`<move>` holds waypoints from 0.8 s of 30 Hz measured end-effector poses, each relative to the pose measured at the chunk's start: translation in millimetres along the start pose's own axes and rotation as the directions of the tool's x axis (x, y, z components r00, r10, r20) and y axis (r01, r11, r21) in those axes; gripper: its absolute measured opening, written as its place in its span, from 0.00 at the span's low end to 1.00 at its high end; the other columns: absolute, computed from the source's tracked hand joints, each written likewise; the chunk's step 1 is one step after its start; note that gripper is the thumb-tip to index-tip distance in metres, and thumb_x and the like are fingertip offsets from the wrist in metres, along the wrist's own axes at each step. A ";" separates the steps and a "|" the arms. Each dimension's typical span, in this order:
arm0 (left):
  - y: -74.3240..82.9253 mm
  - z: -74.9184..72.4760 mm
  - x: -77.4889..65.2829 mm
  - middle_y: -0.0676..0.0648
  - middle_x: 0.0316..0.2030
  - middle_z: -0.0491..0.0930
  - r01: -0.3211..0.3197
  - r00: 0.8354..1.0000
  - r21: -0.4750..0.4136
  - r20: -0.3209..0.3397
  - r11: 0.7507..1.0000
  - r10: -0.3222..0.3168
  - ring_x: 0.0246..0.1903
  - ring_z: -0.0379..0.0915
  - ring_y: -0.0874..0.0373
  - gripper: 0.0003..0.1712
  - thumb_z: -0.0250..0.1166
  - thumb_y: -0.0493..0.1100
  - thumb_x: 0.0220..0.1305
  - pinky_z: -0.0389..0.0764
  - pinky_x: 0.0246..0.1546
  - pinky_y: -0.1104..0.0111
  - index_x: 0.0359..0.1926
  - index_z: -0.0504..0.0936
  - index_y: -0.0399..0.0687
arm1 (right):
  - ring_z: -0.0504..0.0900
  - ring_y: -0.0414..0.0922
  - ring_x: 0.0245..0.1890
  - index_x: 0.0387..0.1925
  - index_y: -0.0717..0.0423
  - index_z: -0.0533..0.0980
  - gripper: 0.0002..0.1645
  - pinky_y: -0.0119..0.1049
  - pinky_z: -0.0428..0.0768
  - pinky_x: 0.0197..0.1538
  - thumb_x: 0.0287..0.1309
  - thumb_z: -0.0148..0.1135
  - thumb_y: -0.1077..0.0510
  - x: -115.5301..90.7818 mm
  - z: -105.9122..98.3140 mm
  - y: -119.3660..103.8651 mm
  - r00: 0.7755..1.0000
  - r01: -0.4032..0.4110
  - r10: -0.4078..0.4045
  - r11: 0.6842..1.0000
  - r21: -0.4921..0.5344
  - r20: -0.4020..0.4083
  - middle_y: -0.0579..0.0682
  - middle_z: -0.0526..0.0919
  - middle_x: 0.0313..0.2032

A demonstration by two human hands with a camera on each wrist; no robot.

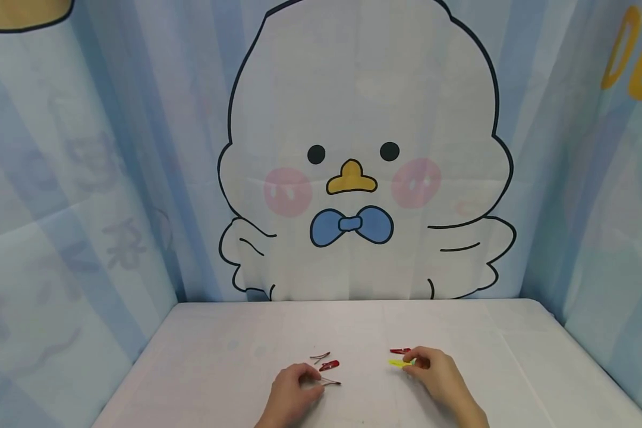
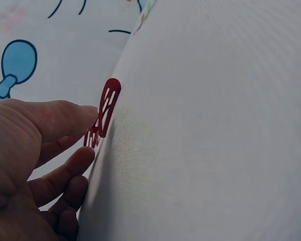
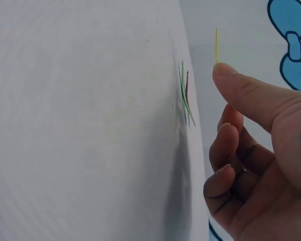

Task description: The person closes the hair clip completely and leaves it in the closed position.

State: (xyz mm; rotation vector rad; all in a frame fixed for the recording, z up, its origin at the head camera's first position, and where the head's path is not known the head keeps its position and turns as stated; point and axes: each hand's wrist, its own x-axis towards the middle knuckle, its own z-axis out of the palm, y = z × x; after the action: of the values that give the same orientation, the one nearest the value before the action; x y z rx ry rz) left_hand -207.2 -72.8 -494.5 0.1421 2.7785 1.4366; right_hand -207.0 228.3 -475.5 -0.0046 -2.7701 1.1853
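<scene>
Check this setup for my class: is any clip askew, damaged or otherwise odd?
Nothing looks spilled or clearly damaged. One slight oddity: in the head view, the thin dark clip just beyond the red clip near the left hand looks splayed, its two arms spread in a V, perhaps simply snapped open.

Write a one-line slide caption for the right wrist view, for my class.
The right hand pinches a yellow clip, seen edge-on, near green and red clips on the white table.
</scene>
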 end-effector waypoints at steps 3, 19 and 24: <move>-0.7 0.6 -0.8 0.54 0.34 0.78 -0.019 1.000 0.034 -0.015 0.999 0.019 0.37 0.71 0.55 0.10 0.77 0.38 0.52 0.74 0.45 0.52 0.32 0.83 0.50 | 0.69 0.43 0.27 0.33 0.51 0.82 0.09 0.37 0.67 0.32 0.53 0.75 0.64 1.4 0.8 3.5 1.000 -0.014 0.014 1.000 -0.016 0.024 0.44 0.72 0.24; 7.4 3.8 -4.1 0.49 0.41 0.77 0.030 0.999 0.129 -0.033 0.991 -0.026 0.41 0.69 0.49 0.09 0.77 0.38 0.51 0.66 0.46 0.44 0.28 0.83 0.53 | 0.70 0.43 0.27 0.33 0.53 0.82 0.08 0.40 0.68 0.34 0.53 0.74 0.65 3.8 4.4 9.2 0.995 -0.069 0.073 0.996 -0.063 0.069 0.45 0.73 0.24; 5.8 5.1 -2.6 0.49 0.41 0.76 0.030 0.999 0.141 -0.030 0.989 -0.026 0.41 0.69 0.49 0.09 0.77 0.38 0.51 0.65 0.45 0.43 0.27 0.83 0.54 | 0.70 0.43 0.27 0.33 0.53 0.82 0.08 0.40 0.67 0.33 0.53 0.74 0.65 3.9 4.8 8.6 0.995 -0.069 0.074 0.995 -0.076 0.072 0.45 0.73 0.23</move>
State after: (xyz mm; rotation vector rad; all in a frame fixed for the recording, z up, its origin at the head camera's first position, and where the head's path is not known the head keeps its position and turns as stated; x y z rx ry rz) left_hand -203.9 -65.5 -492.8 0.0843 2.8922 1.2440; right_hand -211.9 231.0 -484.5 -0.0685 -2.8998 1.1216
